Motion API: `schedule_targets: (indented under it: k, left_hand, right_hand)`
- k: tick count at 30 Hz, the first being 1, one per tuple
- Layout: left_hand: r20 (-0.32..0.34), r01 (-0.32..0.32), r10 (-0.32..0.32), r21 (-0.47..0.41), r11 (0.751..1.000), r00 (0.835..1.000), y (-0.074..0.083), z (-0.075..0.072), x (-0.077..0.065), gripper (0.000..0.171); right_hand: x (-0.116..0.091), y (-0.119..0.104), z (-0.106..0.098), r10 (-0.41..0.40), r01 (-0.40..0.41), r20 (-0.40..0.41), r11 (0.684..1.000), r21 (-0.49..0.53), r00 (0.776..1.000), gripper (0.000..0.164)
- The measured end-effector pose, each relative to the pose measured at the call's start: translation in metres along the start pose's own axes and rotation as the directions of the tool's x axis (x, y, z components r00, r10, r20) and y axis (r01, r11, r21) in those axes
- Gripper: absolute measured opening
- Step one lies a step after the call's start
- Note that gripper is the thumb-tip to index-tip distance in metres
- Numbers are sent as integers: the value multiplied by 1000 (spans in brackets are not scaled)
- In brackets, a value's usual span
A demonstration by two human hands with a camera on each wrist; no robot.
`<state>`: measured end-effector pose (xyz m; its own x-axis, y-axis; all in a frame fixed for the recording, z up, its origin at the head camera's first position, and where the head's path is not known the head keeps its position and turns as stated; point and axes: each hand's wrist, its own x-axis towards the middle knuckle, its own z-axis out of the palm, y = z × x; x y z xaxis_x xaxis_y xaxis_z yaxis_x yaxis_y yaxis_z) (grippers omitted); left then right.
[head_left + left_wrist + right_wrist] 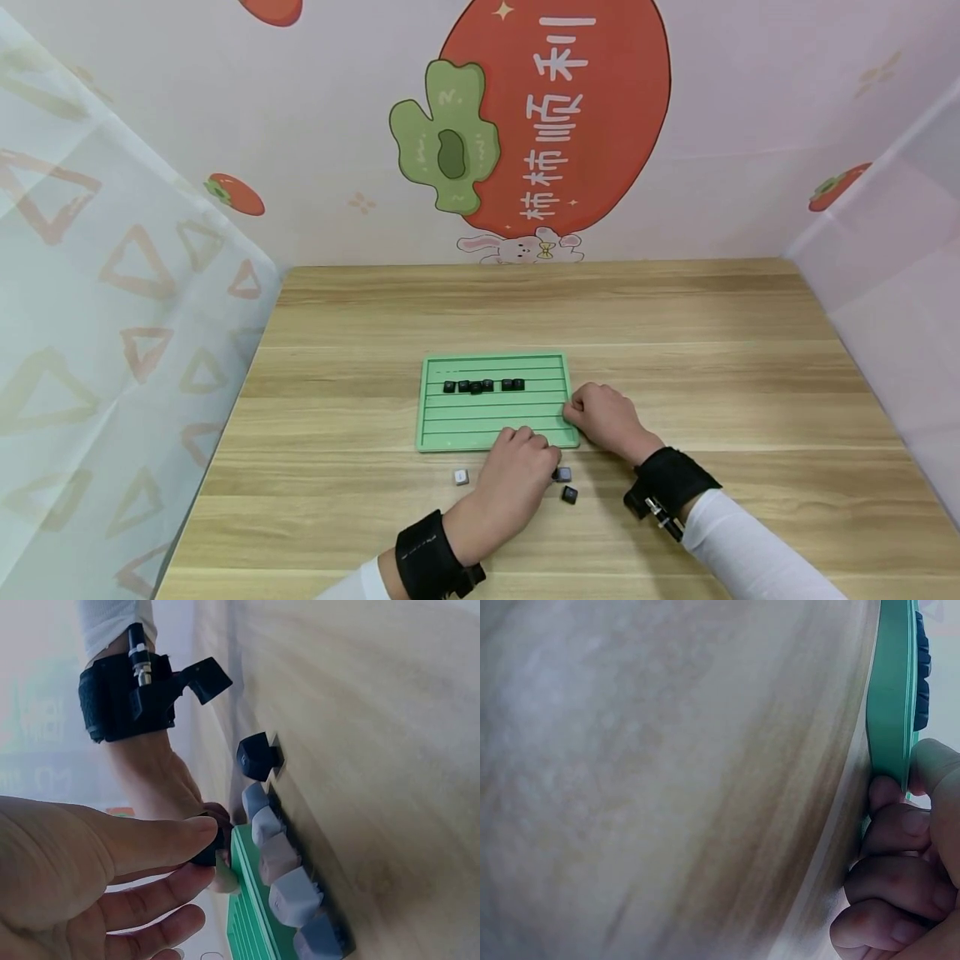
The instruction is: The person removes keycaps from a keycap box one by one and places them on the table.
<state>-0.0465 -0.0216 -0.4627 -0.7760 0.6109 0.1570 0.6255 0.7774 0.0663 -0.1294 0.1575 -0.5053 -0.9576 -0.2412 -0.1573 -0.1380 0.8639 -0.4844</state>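
Observation:
A green ridged board [465, 422] lies on the table with a row of several black keycaps [488, 386] across its upper part. My right hand [609, 421] grips the board's right edge, thumb on top and curled fingers at the side in the right wrist view. Over the board's front edge, my left hand [513, 479] pinches a black keycap [208, 853] between thumb and index finger. Loose keycaps lie near it: a white one [461, 477] to the left, a grey one [563, 474] and a black one [570, 495] to the right. Others are hidden beneath the left hand.
In the left wrist view, a line of pale and grey keycaps [294, 896] stands on the table in front of the board. The wooden table [337, 375] is bounded by a printed backdrop [337, 125] behind and at both sides. Each wrist wears a black strap [430, 554].

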Motion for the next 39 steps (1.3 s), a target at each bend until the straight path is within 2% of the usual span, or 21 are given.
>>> schedule_targets:
  k: [8,14,22,30,39]
  left_hand:
    - [-14,-43,43,41,998,999,6,4,-3,8]
    - [12,-62,62,28,998,998,10,7,-5,9]
    - [70,-78,73,68,995,995,14,10,-6,12]
    - [43,-96,93,86,992,995,17,16,-8,9]
    - [60,-93,87,103,990,994,18,19,-7,8]
  right_hand:
    - [1,1,1,-3,3,-6,1000,1,1000,37]
    - [1,1,2,5,-5,-7,1000,-3,1000,37]
    - [1,2,2,4,-4,-13,1000,0,1000,37]
    - [1,2,2,3,-2,-16,1000,4,1000,37]
    - [0,2,2,-4,4,-21,1000,5,1000,38]
